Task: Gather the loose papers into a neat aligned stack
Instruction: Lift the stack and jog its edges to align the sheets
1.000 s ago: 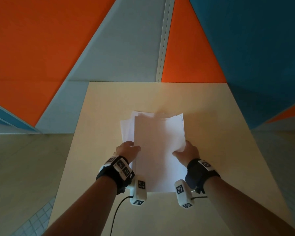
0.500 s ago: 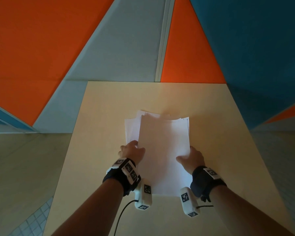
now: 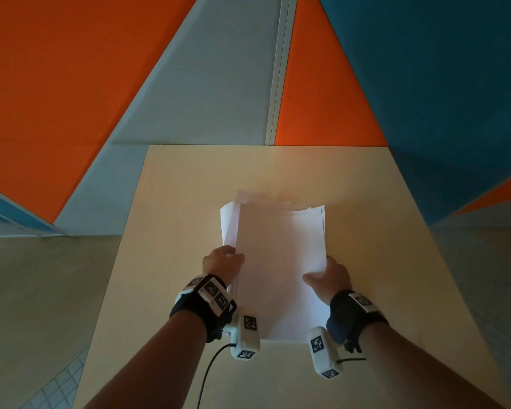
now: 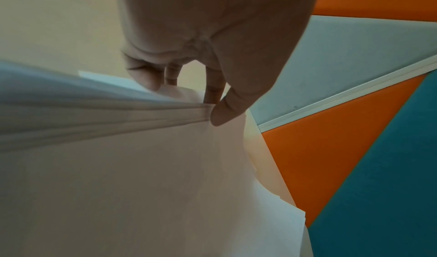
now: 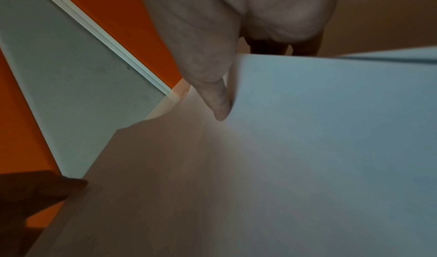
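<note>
A bundle of white papers (image 3: 281, 261) is held over the pale wooden table (image 3: 171, 219) between both hands. Its far ends are uneven, and some sheets stick out at the left. My left hand (image 3: 223, 262) grips the bundle's left edge. In the left wrist view the thumb and fingers (image 4: 212, 100) pinch the sheet edges (image 4: 118, 119). My right hand (image 3: 326, 276) grips the right edge, thumb on top. In the right wrist view the thumb (image 5: 220, 100) presses on the top sheet (image 5: 307, 130) while the other fingers are hidden behind the paper.
The table's far edge (image 3: 266, 146) meets a wall of orange, grey and teal panels. Floor shows past the table's left side (image 3: 42, 290) and right side (image 3: 484, 290). A black cable (image 3: 210, 367) hangs from the left wrist camera.
The bundle has shifted slightly to the right and toward me with both hands. The sheets sticking out at the left show less than before.
</note>
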